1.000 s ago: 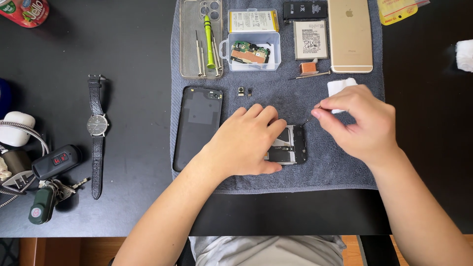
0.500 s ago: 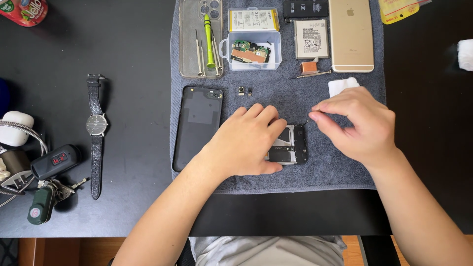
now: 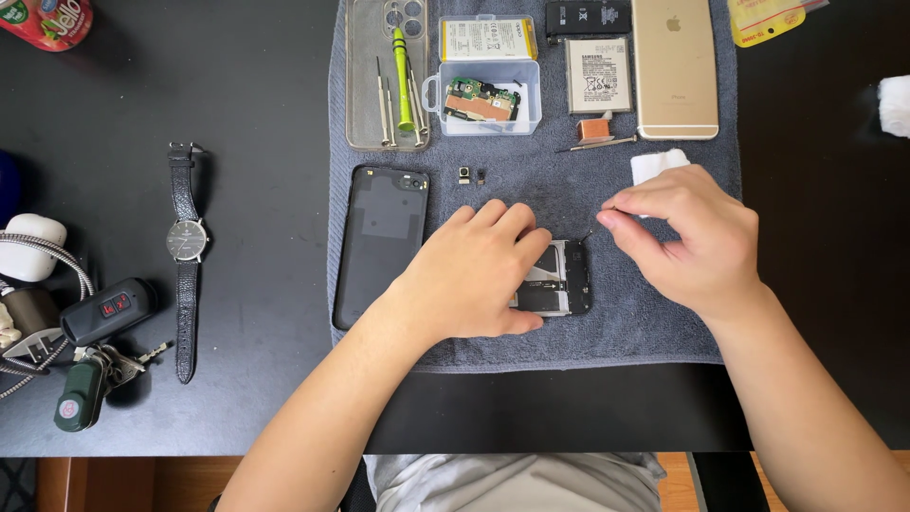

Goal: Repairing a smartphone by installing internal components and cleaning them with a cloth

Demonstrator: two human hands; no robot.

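My left hand (image 3: 474,275) lies over an opened black phone (image 3: 561,280) on the grey towel (image 3: 559,194). Its fingers press on top and the thumb sits along the lower edge, so only the phone's right end with its metal innards shows. Just right of the phone my right hand (image 3: 692,237) hovers with thumb and forefinger pinched on a thin tool. Only the tool's dark tip (image 3: 588,234) shows, near the phone's upper corner. A black back cover (image 3: 379,242) lies left of my left hand.
Two tiny camera modules (image 3: 471,175) and a white wipe (image 3: 659,163) lie on the towel. Behind them are a clear case holding screwdrivers (image 3: 386,76), a plastic box with a circuit board (image 3: 483,95), batteries (image 3: 597,76) and a gold phone (image 3: 673,66). A wristwatch (image 3: 187,256) and keys (image 3: 104,313) are at the left.
My right hand's pinched fingertips have shifted slightly by the phone's upper right corner. My left hand has stayed on the phone.
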